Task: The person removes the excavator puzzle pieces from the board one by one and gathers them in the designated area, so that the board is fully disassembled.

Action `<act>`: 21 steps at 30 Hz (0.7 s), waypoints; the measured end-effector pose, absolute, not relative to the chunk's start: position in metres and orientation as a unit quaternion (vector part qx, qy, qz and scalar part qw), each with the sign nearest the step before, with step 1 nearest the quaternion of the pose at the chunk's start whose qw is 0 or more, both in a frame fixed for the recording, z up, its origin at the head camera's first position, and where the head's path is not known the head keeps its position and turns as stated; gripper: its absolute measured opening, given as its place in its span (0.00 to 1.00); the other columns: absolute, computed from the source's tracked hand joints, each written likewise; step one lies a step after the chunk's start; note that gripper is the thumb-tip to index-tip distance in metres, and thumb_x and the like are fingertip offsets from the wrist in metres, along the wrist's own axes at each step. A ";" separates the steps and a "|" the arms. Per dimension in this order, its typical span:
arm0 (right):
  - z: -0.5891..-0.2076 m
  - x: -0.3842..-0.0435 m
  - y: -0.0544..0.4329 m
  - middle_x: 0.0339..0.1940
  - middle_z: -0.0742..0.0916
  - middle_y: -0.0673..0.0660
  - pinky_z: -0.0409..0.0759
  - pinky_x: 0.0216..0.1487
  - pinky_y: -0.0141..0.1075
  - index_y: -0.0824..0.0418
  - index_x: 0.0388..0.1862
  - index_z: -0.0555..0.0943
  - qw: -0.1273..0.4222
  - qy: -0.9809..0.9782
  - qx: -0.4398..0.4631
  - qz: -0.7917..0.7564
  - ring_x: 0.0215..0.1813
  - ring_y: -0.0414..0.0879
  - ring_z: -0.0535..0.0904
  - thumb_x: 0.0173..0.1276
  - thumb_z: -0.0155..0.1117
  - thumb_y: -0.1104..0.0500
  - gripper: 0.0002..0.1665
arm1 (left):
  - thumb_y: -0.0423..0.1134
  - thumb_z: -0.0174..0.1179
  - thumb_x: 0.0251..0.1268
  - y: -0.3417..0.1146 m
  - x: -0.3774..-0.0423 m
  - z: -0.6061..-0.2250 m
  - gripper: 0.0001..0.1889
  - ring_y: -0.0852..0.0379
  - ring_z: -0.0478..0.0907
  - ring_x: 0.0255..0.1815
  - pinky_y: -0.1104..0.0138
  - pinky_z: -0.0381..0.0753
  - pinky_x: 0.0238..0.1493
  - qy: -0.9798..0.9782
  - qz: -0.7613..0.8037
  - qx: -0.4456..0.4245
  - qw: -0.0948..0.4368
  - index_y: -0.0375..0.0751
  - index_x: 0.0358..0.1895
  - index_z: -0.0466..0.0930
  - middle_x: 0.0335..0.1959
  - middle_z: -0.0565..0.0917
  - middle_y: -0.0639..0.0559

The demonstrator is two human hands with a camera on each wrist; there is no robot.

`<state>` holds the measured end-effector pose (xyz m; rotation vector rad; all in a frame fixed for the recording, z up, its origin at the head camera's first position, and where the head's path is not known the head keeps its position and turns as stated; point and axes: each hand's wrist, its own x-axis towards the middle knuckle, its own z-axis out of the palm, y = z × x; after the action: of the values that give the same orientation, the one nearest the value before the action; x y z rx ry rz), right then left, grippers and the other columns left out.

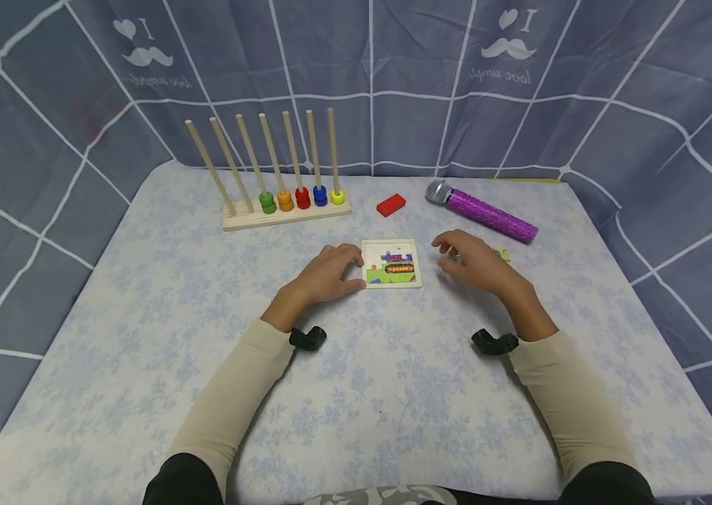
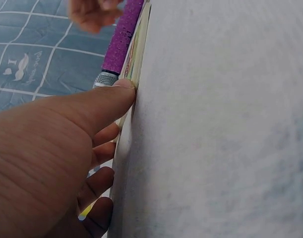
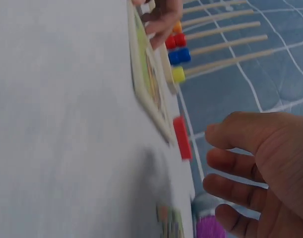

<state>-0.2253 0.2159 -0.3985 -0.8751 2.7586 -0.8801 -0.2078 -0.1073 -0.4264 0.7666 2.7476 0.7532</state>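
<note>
One puzzle touches the spread left hand, apart from the relaxed right hand.

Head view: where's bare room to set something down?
Free: table front, between left sleeve and right sleeve; left side, outside left sleeve, below the bead rack; right side, outside right sleeve. Crowded: the middle, where puzzle tray, left hand, right hand, red block and microphone cluster.

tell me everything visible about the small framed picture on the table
The small framed picture is a squarish panel with a raised, pale rim that looks wooden. Inside, a purple-and-red vehicle stands on green ground, with white areas above. It lies face up on the table, and the left hand holds it at its left edge.
</note>
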 end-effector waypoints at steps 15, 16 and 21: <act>-0.397 -0.250 0.131 0.44 0.80 0.62 0.76 0.50 0.45 0.70 0.57 0.81 0.167 0.914 -0.303 -0.210 0.45 0.52 0.76 0.69 0.71 0.61 0.20 | 0.47 0.65 0.71 -0.108 -0.208 -0.431 0.19 0.45 0.66 0.64 0.55 0.64 0.67 0.921 0.266 0.268 0.096 0.41 0.57 0.74 0.69 0.72 0.46; -0.397 -0.250 0.131 0.44 0.80 0.62 0.76 0.51 0.45 0.70 0.56 0.81 0.170 0.915 -0.300 -0.210 0.45 0.52 0.75 0.69 0.71 0.61 0.20 | 0.47 0.65 0.71 -0.108 -0.208 -0.430 0.19 0.45 0.66 0.64 0.55 0.64 0.67 0.921 0.267 0.267 0.095 0.42 0.57 0.74 0.69 0.72 0.46; -0.399 -0.250 0.129 0.50 0.78 0.64 0.74 0.56 0.47 0.71 0.57 0.77 0.176 0.914 -0.289 -0.222 0.51 0.55 0.74 0.70 0.69 0.62 0.21 | 0.47 0.65 0.71 -0.108 -0.209 -0.429 0.19 0.44 0.66 0.64 0.54 0.64 0.67 0.922 0.266 0.264 0.091 0.41 0.57 0.74 0.68 0.72 0.46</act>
<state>-0.2505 0.1291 -0.3986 -0.8193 2.5888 -0.6285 -0.2089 -0.1079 -0.4291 0.7855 2.7418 0.7920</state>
